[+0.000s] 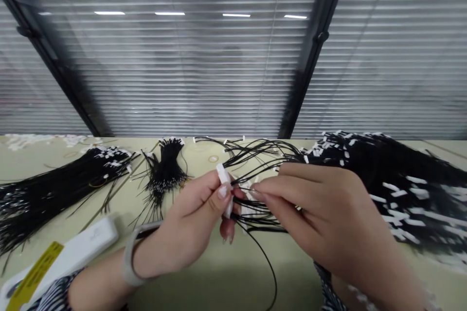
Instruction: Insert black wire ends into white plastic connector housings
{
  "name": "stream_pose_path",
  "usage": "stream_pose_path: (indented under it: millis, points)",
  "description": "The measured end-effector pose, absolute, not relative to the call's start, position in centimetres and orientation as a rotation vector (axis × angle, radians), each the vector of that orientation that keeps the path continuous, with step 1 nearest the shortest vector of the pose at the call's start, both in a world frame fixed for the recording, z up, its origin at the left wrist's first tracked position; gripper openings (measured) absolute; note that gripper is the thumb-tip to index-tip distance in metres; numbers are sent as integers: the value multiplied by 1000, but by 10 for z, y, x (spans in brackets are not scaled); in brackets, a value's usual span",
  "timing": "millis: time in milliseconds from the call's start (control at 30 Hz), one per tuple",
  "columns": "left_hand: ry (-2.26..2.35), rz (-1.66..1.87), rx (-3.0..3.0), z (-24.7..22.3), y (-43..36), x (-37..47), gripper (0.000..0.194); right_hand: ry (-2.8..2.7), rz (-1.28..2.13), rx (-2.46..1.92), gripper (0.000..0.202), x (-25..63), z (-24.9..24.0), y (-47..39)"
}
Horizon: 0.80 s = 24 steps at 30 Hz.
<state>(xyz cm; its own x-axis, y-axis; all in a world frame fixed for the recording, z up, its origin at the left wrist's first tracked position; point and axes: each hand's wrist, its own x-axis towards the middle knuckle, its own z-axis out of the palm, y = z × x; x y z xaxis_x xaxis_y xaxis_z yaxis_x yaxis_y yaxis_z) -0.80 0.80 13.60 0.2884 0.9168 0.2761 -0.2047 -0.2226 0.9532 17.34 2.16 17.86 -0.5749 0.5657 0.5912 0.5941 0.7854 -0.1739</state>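
Note:
Between the thumb and fingers of my left hand (195, 221) is a white connector (223, 177), held tilted above the table. Several black wires (255, 211) run from its right side toward my right hand (314, 204). The thumb and index finger of that hand are pinched together on a thin black wire (245, 188) close to the connector. Its other fingers are curled and partly hidden. One loose black wire (272, 272) hangs in a curve below the bundle.
A large pile of black wires with white ends (368, 165) lies at the right. Two more black wire bundles, a long one (62, 180) and a short one (167, 165), are at the left. A white device with a yellow label (91, 238) sits front left. Glass with blinds (197, 73) stands behind the table.

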Motion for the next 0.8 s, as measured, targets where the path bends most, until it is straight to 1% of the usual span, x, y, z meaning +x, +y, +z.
stream_pose_path:
  millis: [200, 667, 800]
  points:
    - [749, 1221, 1438, 134, 10, -8, 20, -2343, -20, -869, 19, 174, 178, 26]
    - [840, 1180, 1698, 134, 11, -14, 20, -2336, -84, -796, 18, 174, 178, 24]
    - [927, 1189, 1861, 133, 10, -16, 21, -2349, 22, -782, 18, 172, 178, 24]
